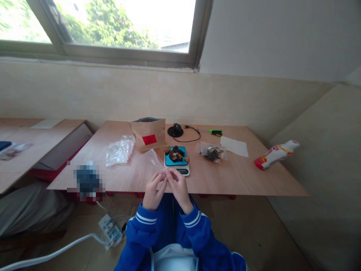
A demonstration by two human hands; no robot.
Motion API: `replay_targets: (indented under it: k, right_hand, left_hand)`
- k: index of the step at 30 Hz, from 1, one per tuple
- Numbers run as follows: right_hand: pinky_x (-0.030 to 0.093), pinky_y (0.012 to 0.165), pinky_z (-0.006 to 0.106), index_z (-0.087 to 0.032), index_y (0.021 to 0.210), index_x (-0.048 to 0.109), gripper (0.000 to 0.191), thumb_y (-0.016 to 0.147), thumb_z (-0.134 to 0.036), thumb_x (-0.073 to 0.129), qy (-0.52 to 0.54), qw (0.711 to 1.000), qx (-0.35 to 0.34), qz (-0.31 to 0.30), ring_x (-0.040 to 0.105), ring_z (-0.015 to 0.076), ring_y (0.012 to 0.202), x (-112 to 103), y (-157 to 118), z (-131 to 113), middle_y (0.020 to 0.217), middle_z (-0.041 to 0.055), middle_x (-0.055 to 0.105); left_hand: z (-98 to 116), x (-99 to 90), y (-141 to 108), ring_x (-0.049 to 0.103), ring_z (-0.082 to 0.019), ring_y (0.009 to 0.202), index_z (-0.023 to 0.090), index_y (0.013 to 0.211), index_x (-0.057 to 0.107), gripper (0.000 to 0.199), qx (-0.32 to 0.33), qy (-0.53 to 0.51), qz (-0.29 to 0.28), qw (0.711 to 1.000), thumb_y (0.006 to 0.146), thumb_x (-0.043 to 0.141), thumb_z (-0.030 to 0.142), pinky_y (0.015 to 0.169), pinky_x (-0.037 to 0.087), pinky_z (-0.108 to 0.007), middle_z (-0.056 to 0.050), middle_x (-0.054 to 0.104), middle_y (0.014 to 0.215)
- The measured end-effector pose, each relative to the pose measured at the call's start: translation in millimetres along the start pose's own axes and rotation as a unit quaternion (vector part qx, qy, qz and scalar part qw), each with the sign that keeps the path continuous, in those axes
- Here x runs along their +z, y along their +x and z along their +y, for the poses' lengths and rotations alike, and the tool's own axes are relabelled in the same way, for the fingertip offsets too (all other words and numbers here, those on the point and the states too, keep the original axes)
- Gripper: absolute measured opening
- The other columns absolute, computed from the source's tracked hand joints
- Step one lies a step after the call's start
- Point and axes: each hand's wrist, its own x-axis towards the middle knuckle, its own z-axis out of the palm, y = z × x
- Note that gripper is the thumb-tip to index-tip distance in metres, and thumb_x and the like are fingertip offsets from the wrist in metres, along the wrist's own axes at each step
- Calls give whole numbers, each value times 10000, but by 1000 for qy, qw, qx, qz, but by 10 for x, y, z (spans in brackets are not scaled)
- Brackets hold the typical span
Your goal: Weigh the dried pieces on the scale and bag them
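Pretty simple setup here: both my hands are up just off the near edge of the tabletop (pixel 225 180), and my left grip (pixel 152 192) and right grip (pixel 179 190) are nearly closed, fingertips meeting in a small pinch. They seem to have hold of a thin clear plastic bag (pixel 153 160), though it's so see-through that I can't make out its exact edges. Its long axis runs from the pinch forward and a bit left, lying at a slant toward the brown paper bag (pixel 148 134) with the red label.

Right ahead of my grips is a digital scale (pixel 183 171) with a teal top, piled with dark chunks (pixel 175 154), and a few more sit just beside it. Ahead and to the right there's a small clear bag of dark pieces (pixel 211 152), then a sheet of white paper (pixel 234 146). Farther right lies a red-and-white bottle (pixel 276 155). Ahead and to the left is a crumpled clear bag (pixel 120 151).
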Motion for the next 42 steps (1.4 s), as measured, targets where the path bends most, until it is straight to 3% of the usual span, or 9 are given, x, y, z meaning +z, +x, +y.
replay_targets:
  k: [2, 7, 13, 16, 21, 25, 32, 37, 42]
  right_hand:
    - [540, 728, 299, -183, 850, 605, 279, 867, -454, 540, 0, 1000, 4, 29, 680, 190, 797, -49, 38, 33, 842, 55, 707]
    - [535, 698, 303, -180, 825, 572, 275, 873, -448, 532, -18, 993, -26, 110, 671, 180, 722, -213, 203, -11, 796, 63, 712]
    - [468, 951, 346, -215, 1057, 629, 318, 941, -417, 412, -148, 981, -128, -18, 611, 189, 1073, -500, 466, -234, 1130, 65, 669]
    - [368, 1074, 401, -209, 1225, 556, 400, 932, -437, 408, -229, 964, -135, 8, 497, 210, 1249, -781, 664, -40, 1306, 92, 569]
    - [227, 1154, 477, -151, 1406, 377, 609, 901, -487, 433, -330, 934, -136, -3, 248, 257, 1421, -1103, 960, 592, 1516, 166, 291]
    - [195, 1155, 515, -151, 1482, 229, 710, 903, -511, 429, -378, 918, -115, -44, 152, 274, 1447, -1016, 1099, 847, 1547, 175, 201]
    - [146, 1135, 581, -223, 1480, 281, 844, 784, -580, 599, -481, 861, -114, -125, 90, 359, 1444, -749, 1340, 787, 1550, 133, 220]
    - [226, 1109, 533, -242, 1405, 425, 666, 823, -525, 586, -485, 847, -135, -168, 301, 322, 1379, -710, 1466, 754, 1475, 127, 384]
    - [341, 1027, 442, -181, 1262, 542, 554, 788, -449, 647, -465, 858, -176, -131, 462, 281, 1224, -681, 1417, 763, 1311, 136, 547]
  left_hand:
    - [1, -10, -6, 561, -132, 695, 195, 713, 566, 211, -1, 12, 18, 1000, 886, 473, 270, 676, 452, -235, -13, 555, 707]
    - [18, -56, -8, 465, -110, 565, 200, 565, 435, 315, -48, 82, 175, 980, 871, 453, 268, 598, 381, -235, 24, 456, 563]
    - [89, -222, 156, 411, -101, 540, 199, 536, 411, 299, -97, 102, 244, 959, 826, 464, 250, 585, 341, -248, 37, 391, 557]
    - [49, -348, 227, 425, -101, 555, 199, 530, 386, 297, -109, 105, 244, 958, 810, 462, 265, 599, 341, -256, 31, 397, 594]
    - [-81, -423, 264, 454, -122, 620, 207, 530, 362, 276, -117, 145, 236, 954, 781, 467, 258, 656, 378, -265, 17, 412, 637]
    - [-155, -345, 296, 471, -156, 717, 214, 521, 362, 281, -85, 181, 249, 948, 769, 485, 264, 726, 416, -292, -9, 408, 714]
    - [-265, -227, 342, 490, -154, 729, 207, 528, 398, 275, -89, 168, 192, 963, 782, 493, 255, 732, 410, -301, -17, 433, 753]
    - [-253, -145, 407, 476, -130, 659, 203, 500, 358, 307, -109, 145, 150, 972, 771, 496, 244, 679, 394, -283, -2, 436, 694]
    - [-215, -35, 572, 429, -109, 574, 200, 471, 317, 347, -119, 127, 141, 975, 766, 496, 234, 608, 359, -273, 15, 390, 618]
